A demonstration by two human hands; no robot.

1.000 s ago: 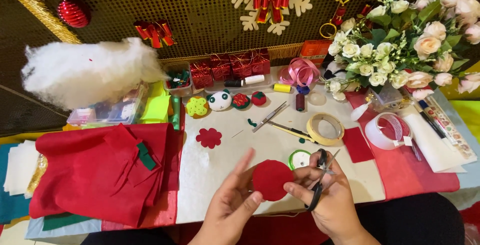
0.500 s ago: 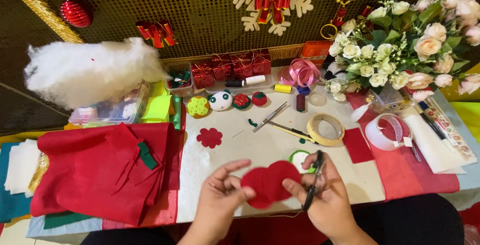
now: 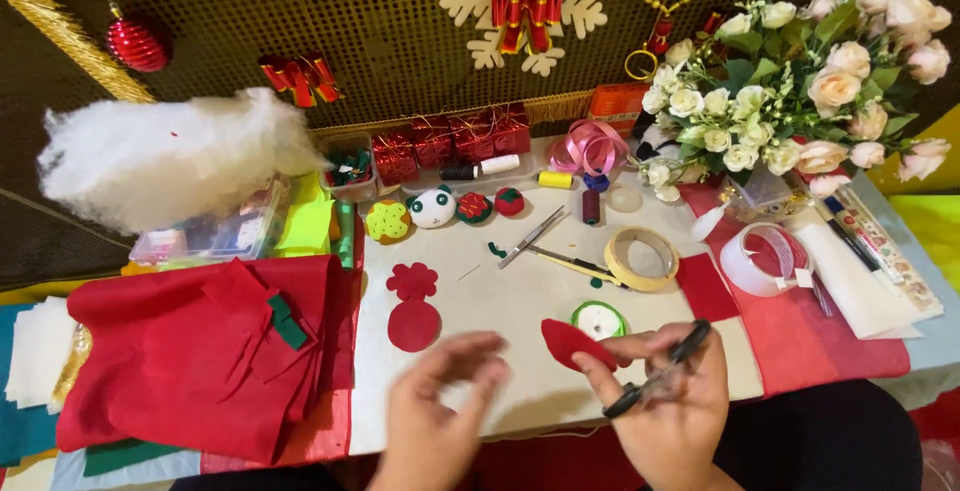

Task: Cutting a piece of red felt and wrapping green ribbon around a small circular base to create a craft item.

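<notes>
Here your right hand (image 3: 672, 411) pinches a red felt piece (image 3: 575, 343) and scissors (image 3: 660, 371) just below the green tape roll (image 3: 598, 320), red foil boxes (image 3: 450, 141) far behind, while your blurred left hand (image 3: 440, 413) hangs open, empty.

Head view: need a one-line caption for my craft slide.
Right hand holds scissors and a red felt piece; left hand empty.

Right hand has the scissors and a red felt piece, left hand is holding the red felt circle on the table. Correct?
Not quite. In the head view the left hand holds nothing; the red felt circle lies on the table, apart from it. The right hand does hold the scissors and a red felt piece.
</notes>
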